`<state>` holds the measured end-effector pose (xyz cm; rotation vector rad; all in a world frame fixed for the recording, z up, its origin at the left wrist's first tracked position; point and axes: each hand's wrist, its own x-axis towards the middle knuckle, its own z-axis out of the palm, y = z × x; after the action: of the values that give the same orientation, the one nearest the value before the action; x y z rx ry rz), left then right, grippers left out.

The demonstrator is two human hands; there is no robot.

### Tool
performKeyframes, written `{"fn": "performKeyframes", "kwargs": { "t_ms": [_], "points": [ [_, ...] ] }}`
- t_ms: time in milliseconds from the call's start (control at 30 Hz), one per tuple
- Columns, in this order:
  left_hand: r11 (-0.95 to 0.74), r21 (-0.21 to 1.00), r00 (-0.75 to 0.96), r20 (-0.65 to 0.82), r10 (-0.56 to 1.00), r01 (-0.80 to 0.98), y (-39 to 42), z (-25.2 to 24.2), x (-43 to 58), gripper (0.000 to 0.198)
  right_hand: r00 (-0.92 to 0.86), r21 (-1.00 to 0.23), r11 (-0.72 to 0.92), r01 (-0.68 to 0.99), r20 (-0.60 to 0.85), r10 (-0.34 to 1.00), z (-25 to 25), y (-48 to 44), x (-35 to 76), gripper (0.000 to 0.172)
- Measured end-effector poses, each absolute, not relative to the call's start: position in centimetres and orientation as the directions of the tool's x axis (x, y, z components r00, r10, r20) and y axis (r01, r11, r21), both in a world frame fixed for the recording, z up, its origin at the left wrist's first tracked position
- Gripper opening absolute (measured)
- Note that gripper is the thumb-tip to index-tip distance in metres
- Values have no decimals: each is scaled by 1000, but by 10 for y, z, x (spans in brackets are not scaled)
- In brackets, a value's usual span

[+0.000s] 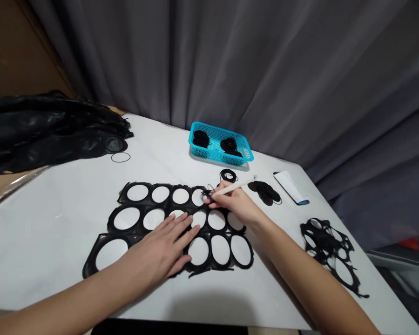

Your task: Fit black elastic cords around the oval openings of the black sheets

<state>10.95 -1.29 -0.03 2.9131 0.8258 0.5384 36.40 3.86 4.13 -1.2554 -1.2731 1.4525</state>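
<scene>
A black sheet (pixel 145 204) punched with rows of round and oval holes lies flat on the white table (pixel 49 232). My left hand (pixel 160 251) rests on it, palm down with fingers spread, pressing its middle. My right hand (pixel 232 204) is closed round a thin white stick-like tool (pixel 235 187), whose tip touches the sheet's upper right edge near a small black ring.
A teal basket (pixel 242 150) holding black rings stands at the back. Loose black rings (pixel 228 175) and oval pieces (pixel 265 191) lie beside it, with a white card (pixel 290 186). A crumpled black scrap sheet (pixel 330 251) lies right. A black sheet pile (pixel 45 128) sits far left.
</scene>
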Motion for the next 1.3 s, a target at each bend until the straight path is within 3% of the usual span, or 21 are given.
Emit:
{"fn": "performKeyframes", "kwargs": {
  "t_ms": [100,233,500,700,1133,1300],
  "points": [
    [-856,173,802,299,517,487,-21,5,106,47,-298,-972,-142,189,-195,934,42,9,348,24],
    [-857,196,815,269,514,476,-23,9,101,50,-337,-931,-35,362,-166,927,43,-11,344,22],
    [-838,164,800,249,546,521,-25,8,100,54,-273,-947,-45,317,-136,952,40,-17,342,17],
    [-830,150,783,277,557,537,-27,6,104,59,-286,-898,54,437,-82,955,39,-19,338,18],
    [-818,49,787,247,566,573,-30,9,109,45,-286,-896,88,435,-44,957,34,-19,338,18],
    [-814,44,785,237,572,580,-30,10,109,54,-299,-886,116,449,-27,954,32,-18,338,20]
  ]
}}
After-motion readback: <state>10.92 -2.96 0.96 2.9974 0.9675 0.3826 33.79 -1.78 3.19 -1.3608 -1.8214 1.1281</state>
